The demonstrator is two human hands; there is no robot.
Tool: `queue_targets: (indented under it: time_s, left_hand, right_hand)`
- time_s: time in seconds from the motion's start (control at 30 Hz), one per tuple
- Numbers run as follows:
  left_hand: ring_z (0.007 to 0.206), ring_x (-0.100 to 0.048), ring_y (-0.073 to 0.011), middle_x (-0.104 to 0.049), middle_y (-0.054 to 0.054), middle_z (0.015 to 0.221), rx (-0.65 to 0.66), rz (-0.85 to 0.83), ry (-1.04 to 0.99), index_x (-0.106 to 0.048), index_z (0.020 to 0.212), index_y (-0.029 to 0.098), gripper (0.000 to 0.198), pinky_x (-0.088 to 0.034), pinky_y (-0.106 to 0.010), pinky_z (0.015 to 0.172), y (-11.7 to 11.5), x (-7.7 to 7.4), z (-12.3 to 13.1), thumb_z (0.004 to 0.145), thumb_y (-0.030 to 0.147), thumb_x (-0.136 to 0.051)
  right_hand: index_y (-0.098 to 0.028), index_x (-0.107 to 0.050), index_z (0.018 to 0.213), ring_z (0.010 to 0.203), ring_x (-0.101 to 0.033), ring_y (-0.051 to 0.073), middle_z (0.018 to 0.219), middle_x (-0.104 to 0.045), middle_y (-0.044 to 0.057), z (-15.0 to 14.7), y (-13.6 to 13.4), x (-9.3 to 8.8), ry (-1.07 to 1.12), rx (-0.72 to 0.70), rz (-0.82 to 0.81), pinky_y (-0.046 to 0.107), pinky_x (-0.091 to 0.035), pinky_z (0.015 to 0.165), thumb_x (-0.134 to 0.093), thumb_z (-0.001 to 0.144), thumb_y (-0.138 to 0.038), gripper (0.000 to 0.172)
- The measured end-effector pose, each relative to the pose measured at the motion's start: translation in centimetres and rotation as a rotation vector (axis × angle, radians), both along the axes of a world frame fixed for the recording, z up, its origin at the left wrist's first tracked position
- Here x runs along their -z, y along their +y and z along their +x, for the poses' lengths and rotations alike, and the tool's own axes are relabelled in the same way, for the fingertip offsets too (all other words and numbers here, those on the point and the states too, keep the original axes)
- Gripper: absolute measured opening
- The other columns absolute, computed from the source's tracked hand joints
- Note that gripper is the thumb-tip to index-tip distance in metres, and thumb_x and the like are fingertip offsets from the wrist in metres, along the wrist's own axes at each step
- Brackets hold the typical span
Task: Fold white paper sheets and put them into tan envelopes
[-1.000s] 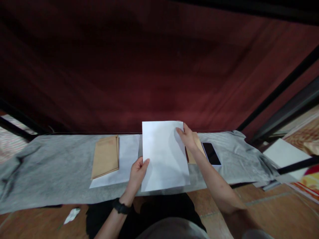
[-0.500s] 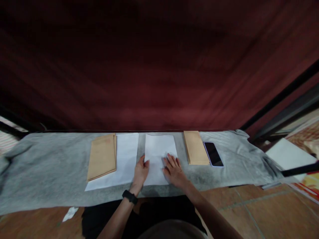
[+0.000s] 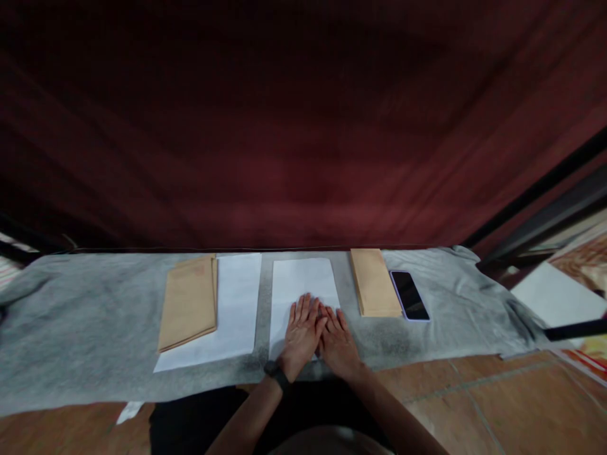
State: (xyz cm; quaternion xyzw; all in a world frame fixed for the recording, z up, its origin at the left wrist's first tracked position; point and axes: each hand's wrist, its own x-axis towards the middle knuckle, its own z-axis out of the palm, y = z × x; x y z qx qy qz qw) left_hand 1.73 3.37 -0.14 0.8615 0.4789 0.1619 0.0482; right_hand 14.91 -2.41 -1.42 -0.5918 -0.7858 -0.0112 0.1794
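Both hands lie flat on one white sheet of paper (image 3: 303, 278), which sits on the grey cloth (image 3: 95, 328) right in front of the person. The left hand (image 3: 302, 328) and the right hand (image 3: 337, 339) are side by side and touching, palms down and fingers stretched out. Neither grips anything; they only press on the sheet's near half. One black wristband (image 3: 277, 374) circles the left wrist.

There are two white sheets in all. The second sheet (image 3: 239, 309) lies just to the left of the first, apart from it by a narrow strip of cloth. There are also two lots of brown envelopes. The left envelope pile (image 3: 188, 302) overlaps the second sheet's left part, and the right envelope pile (image 3: 375, 282) lies just right of the pressed sheet. How many envelopes each pile holds cannot be told. One smartphone (image 3: 410, 295), screen dark, lies beside the right pile. One white paper scrap (image 3: 126, 412) lies on the tiled floor (image 3: 497, 404).
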Motion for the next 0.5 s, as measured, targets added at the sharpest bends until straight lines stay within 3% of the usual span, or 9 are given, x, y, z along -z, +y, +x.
queue_targets:
  time_s: [0.1, 0.23, 0.5]
  left_hand:
    - [0.149, -0.031, -0.0257, -0.039, -0.01, 0.159, 0.045, -0.033, 0.018, -0.042, 0.15, 0.021, 0.052, -0.027, -0.051, 0.121, 2.2, 0.7, 0.2, 0.103, 0.043, -0.034]
    - [0.149, -0.03, -0.0251, -0.039, -0.004, 0.159, 0.091, -0.03, 0.029, -0.045, 0.149, 0.027, 0.049, -0.022, -0.052, 0.122, 5.3, 0.2, 0.3, 0.103, 0.042, -0.035]
    - [0.15, -0.026, -0.0314, -0.039, -0.008, 0.159, -0.041, -0.026, 0.064, -0.045, 0.149, 0.026, 0.052, -0.019, -0.058, 0.121, 11.2, -0.2, -1.1, 0.101, 0.043, -0.036]
  right_hand:
    - [-0.018, -0.047, 0.147, 0.145, -0.037, 0.028, 0.154, -0.044, 0.012, -0.1, 0.0, 0.1, 0.011, 0.016, 0.007, 0.052, -0.026, 0.121, -0.053, 0.098, -0.031, 0.052]
    - [-0.019, -0.055, 0.141, 0.143, -0.041, 0.028, 0.148, -0.053, 0.012, -0.4, 0.1, -0.4, 0.068, 0.053, -0.02, 0.053, -0.025, 0.121, -0.051, 0.1, -0.038, 0.046]
    - [-0.023, -0.047, 0.148, 0.143, -0.04, 0.028, 0.155, -0.044, 0.011, -0.2, -0.1, -1.6, 0.076, 0.047, -0.037, 0.053, -0.027, 0.119, -0.047, 0.102, -0.04, 0.05]
